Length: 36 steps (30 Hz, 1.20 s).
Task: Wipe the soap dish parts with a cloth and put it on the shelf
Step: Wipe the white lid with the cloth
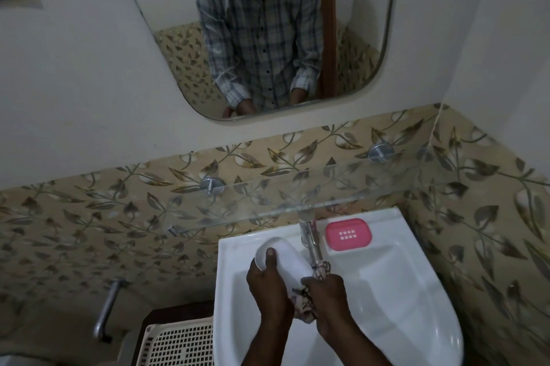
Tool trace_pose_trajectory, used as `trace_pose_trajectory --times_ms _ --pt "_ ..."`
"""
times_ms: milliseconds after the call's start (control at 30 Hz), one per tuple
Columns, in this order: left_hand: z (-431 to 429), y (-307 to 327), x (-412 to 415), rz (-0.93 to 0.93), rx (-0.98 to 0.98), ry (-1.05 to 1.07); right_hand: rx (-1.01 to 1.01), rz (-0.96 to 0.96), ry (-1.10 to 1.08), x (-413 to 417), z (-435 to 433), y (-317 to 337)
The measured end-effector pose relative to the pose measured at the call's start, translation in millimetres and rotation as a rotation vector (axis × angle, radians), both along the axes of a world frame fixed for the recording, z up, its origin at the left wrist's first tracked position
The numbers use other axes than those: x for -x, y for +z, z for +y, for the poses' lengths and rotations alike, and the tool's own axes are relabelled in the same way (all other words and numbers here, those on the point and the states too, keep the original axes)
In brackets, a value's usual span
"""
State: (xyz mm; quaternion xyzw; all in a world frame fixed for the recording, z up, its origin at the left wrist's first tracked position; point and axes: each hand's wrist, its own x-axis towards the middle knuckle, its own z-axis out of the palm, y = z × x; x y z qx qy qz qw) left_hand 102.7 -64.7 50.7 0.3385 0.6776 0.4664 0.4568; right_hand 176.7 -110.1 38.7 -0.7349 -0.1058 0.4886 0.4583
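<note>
Left hand grips the white soap-dish base steady, thumb on top, so the right hand's closed fingers can rub the patterned cloth against it.

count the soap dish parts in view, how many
2: a white oval part held in the left hand over the sink, and a pink slotted part resting on the sink's back ledge right of the tap. No others visible.
</note>
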Motion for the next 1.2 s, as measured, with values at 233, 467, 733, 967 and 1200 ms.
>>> trace_pose_trajectory --times_ms 233,467,733,967,1200 --pt "-21.3 -13.0 -2.8 0.067 0.038 -0.008 0.007 -0.560 0.137 1.0 7.1 9.9" --pt "15.9 4.5 22.6 -0.694 0.402 -0.234 -0.496 -0.522 0.589 10.2 -28.5 11.1" --pt "-10.8 20.0 23.8 -1.096 0.291 -0.379 -0.581 -0.381 0.634 9.6 6.8 16.1" --pt "0.0 -0.1 21.7 -0.943 0.239 -0.356 -0.205 -0.043 0.413 28.8 -0.8 4.7" --pt "0.3 -13.4 22.6 -0.147 -0.159 -0.369 -0.120 0.230 0.206 31.8 -3.1 19.2"
